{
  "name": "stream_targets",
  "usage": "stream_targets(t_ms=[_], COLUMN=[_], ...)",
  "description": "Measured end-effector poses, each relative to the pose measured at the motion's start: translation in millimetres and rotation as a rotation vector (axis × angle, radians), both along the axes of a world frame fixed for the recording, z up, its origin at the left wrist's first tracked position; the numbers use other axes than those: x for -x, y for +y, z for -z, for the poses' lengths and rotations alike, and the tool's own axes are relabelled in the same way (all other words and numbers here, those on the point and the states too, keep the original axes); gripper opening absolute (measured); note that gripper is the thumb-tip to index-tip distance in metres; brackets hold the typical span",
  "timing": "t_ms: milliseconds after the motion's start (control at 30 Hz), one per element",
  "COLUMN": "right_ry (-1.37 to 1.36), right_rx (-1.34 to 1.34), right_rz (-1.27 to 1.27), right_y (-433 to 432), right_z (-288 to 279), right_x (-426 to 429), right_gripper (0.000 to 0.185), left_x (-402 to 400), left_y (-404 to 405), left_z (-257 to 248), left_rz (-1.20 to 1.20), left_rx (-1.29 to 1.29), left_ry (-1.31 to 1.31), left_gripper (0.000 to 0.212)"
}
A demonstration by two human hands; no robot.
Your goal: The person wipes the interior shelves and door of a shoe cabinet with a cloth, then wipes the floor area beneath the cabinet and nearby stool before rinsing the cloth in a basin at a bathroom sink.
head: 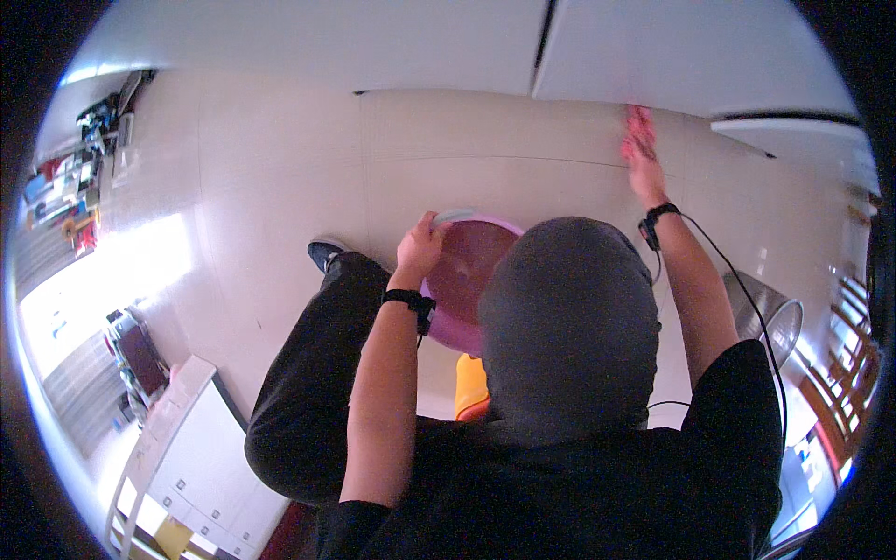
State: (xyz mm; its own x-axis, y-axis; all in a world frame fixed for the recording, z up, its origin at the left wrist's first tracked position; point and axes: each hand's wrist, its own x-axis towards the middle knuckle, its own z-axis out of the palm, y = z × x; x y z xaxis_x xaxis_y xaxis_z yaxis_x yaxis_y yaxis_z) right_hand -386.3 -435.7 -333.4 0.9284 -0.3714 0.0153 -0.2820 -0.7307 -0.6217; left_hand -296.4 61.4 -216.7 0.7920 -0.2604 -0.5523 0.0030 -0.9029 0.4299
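Note:
Low in front of me is a pink-purple plastic basin (453, 330) with a dark reddish inside. My left hand (418, 250) grips its far left rim, where a pale strip shows beside the fingers. Stretched forward, my right hand (645, 171) holds a pink-red cloth (638, 126) at the lower edge of a white panel (693, 56). Motion blurs the cloth and fingers. The head in a grey cap (570, 322) hides the basin's right side. Below the basin, part of a yellow-and-orange object (472, 385) shows.
A metal bin (763, 315) lies or stands right of my right arm, where a black cable (742, 280) hangs from the wrist strap. Brown wooden slats (850, 357) are at far right. A white cabinet (210, 455) stands lower left. Light tiled floor (280, 154) spreads ahead.

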Motion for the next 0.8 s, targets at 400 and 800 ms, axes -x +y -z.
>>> stream_targets(t_ms=[400, 800], right_ry=[-0.313, 0.033], right_rx=[-0.339, -0.776], right_rz=[0.401, -0.277], right_y=[25.5, 92.5], right_z=[4.2, -101.6], right_x=[34.0, 13.6], right_gripper=[0.066, 0.049], left_x=[-9.5, -4.6], left_y=[44.7, 15.2], left_z=[79.9, 21.5], left_rz=[-0.114, 0.060], left_rx=[0.206, 0.086], left_ry=[0.136, -0.124], left_gripper=[0.048, 0.032])
